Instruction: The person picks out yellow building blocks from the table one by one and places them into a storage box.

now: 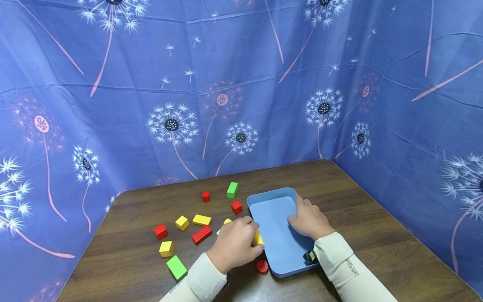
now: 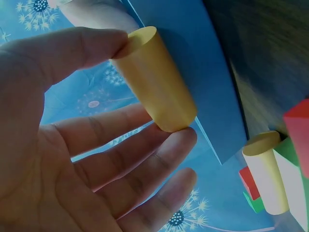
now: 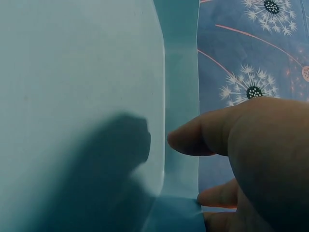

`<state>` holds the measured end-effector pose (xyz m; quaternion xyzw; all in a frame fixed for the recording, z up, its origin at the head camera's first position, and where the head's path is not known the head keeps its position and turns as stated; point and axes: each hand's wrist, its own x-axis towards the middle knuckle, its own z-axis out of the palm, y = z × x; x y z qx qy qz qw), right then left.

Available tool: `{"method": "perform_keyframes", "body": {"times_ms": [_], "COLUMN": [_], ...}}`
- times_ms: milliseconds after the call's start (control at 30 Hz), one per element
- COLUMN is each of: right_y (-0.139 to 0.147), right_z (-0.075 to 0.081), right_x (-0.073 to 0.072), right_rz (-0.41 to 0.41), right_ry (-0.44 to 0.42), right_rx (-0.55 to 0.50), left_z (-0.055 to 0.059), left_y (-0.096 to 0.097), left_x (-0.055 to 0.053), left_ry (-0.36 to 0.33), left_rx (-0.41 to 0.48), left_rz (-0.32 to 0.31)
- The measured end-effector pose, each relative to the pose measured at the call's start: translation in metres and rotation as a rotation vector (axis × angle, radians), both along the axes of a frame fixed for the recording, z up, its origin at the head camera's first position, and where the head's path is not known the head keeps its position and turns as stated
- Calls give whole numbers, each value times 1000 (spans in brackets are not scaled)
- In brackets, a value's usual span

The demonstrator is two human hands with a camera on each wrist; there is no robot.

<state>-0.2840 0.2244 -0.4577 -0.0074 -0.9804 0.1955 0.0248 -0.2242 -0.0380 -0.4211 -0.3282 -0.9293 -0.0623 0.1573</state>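
My left hand (image 1: 235, 243) holds a yellow cylinder block (image 2: 157, 79) by its ends, thumb on one end and fingertips at the other. The block is beside the left wall of a blue tray (image 1: 271, 214), whose visible floor holds no blocks. At the tray's right wall, my right hand (image 1: 311, 220) grips the rim; in the right wrist view its thumb (image 3: 193, 137) is on the inner side and other fingers are outside. Partly behind the left hand in the head view is a second yellow cylinder (image 2: 265, 179), with a green block (image 2: 292, 179) next to it.
Left of the tray, several blocks lie scattered on the brown wooden table (image 1: 124, 235): a red cuboid (image 1: 201, 235), a yellow cuboid (image 1: 202, 220), green blocks (image 1: 176, 268) and red cubes (image 1: 236, 207). A red cylinder (image 1: 262, 266) sits by the tray's near-left corner. Blue curtains (image 1: 241, 84) stand behind.
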Motion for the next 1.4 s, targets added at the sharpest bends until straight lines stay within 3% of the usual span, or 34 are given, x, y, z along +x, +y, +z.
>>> {"method": "perform_keyframes", "body": {"times_ms": [400,667,967,1400], "right_y": [-1,1,0,-1], "right_z": [4,-2,-1,3], "right_x": [4,0,-2,-1], "right_rz": [-3,-8,-2,-6], "right_ry": [12,4,21,-4], "right_rx": [-8,4,5,19], "left_z": [0,-8,-15,-23], "left_y": [9,15,22,25], "left_x": [0,-3,-8,-9], "left_ry": [4,5,-3,103], "left_rx": [24,46,-3,-46], "left_rz": [-10,-34,-51,-56]}}
